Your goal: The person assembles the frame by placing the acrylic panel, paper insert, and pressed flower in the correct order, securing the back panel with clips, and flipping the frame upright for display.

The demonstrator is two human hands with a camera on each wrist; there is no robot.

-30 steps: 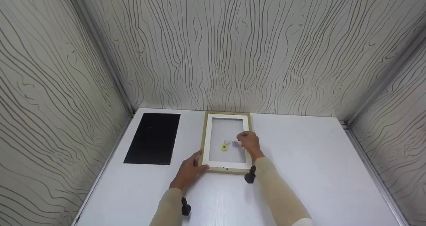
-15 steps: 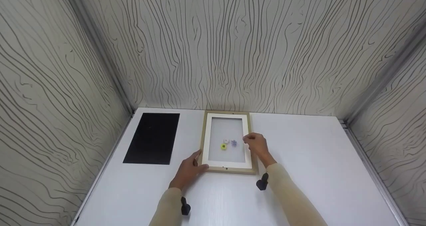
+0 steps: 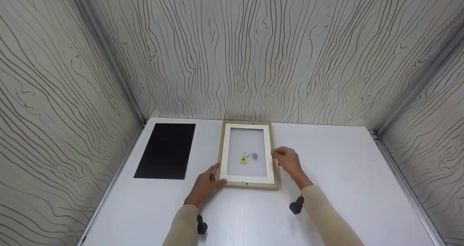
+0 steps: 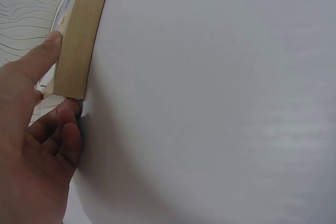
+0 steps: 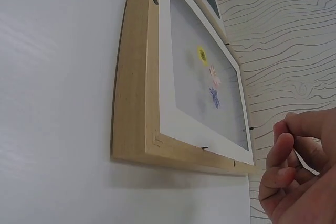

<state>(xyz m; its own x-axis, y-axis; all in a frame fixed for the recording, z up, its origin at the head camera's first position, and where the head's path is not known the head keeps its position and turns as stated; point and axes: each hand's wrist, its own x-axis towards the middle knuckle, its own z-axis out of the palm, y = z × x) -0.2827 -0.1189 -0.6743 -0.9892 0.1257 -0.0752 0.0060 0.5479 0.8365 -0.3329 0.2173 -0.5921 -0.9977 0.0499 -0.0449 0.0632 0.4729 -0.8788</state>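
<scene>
A wooden picture frame [image 3: 261, 185] with a white inner border lies on the white table. Within its clear window are a yellow flower [image 5: 202, 55], a pale pink flower [image 5: 214, 74] and a purple flower [image 5: 214, 98], close together. My left hand [image 3: 203, 188] holds the frame's near left corner, thumb on the front edge and a finger along the left side. Just off the frame's right side is my right hand [image 3: 289, 161], thumb and index fingertips together and the other fingers curled. Nothing shows between those fingertips in the right wrist view.
A flat black rectangular panel [image 3: 165, 151] lies left of the frame on the white table [image 3: 340, 173]. Behind the table stands a wood-grain patterned wall [image 3: 253, 57]. Small dark tabs [image 5: 205, 148] stick up around the frame's inner edge.
My right hand has moved back to the right, from over the purple flower to beyond the frame's right edge. The purple flower stays in the window. My left hand has not moved.
</scene>
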